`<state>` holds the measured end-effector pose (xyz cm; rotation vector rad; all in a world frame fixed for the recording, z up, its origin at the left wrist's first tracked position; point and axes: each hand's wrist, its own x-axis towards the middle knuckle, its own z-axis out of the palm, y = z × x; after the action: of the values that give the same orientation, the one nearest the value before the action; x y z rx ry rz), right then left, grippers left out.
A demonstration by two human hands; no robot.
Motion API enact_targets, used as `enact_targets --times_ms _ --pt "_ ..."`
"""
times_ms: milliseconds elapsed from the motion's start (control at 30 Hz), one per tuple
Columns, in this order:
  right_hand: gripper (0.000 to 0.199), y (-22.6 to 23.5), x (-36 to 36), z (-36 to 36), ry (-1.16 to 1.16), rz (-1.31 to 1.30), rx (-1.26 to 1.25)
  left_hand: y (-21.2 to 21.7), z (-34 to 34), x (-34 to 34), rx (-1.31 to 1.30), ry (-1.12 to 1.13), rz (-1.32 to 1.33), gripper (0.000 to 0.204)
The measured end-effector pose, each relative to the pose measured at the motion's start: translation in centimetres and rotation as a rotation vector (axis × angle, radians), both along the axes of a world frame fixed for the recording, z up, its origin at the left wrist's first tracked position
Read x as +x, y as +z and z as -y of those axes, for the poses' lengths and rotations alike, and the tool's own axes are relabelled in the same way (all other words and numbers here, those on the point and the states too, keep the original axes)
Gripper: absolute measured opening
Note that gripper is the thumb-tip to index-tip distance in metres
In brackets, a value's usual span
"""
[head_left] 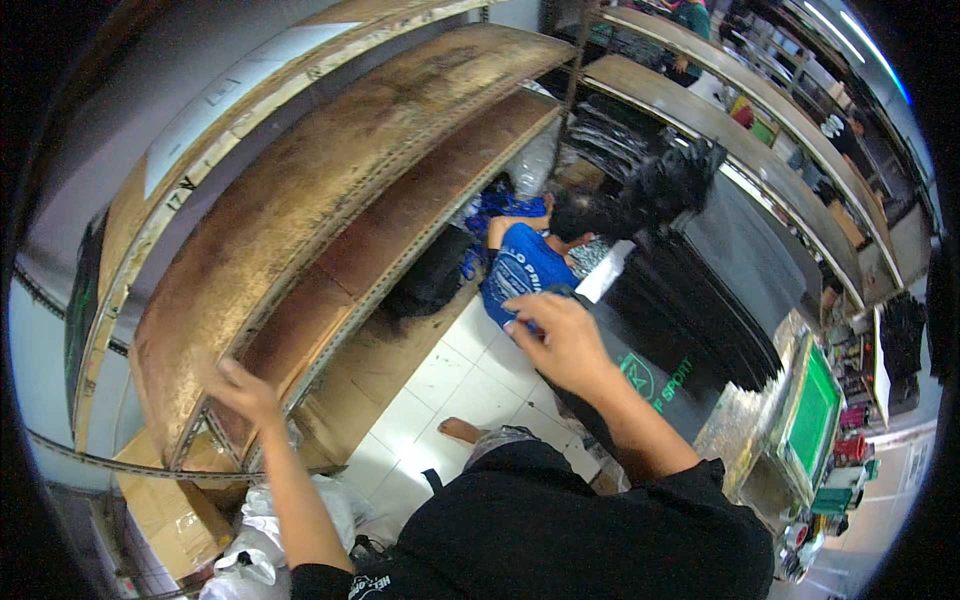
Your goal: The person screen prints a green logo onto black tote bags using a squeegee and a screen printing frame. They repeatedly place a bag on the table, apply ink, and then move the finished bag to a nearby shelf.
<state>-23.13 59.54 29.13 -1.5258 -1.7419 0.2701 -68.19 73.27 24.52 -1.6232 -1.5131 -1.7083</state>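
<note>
My left hand [245, 392] is at the near end of a brown wooden shelf board [330, 160], its fingers stretched out and a little blurred, with nothing seen in them. Whether it touches the board I cannot tell. Held out in front of me, my right hand [562, 338] has loosely bent fingers, the thumb apart from them, and nothing visible between. Past it, a co-worker in a blue shirt [515, 272] crouches low by the bottom shelf, arm reaching toward a blue bundle [505, 205]. A tall stack of black sheets [690, 300] stands right of my right hand.
A metal-edged lower shelf [400, 215] runs along the left. Below are a cardboard box [175, 505] and clear plastic bags [260, 530]. White floor tiles [445, 375] lie ahead. At right lean green-screened frames [812, 415]. More racks [730, 150] stand beyond.
</note>
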Motion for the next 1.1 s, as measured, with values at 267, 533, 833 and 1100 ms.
enact_targets --times_ms 267,533,833,1100 --pt "0.02 -7.8 18.7 8.0 -0.386 0.009 -0.165 -18.5 13.5 13.5 -1.115 -0.583 0.481 0.043" --pt "0.019 -12.2 19.1 13.0 -0.431 -0.146 -0.132 -25.0 20.2 32.0 -1.958 -0.926 0.791 0.086" --pt "0.017 -9.9 19.1 26.7 -0.565 -0.336 -0.053 -31.5 23.8 41.2 -1.937 -0.954 1.442 0.103" --pt "0.016 -6.1 18.8 26.0 -0.494 -0.373 0.045 -27.5 22.1 39.1 -1.564 -1.168 1.457 0.05"
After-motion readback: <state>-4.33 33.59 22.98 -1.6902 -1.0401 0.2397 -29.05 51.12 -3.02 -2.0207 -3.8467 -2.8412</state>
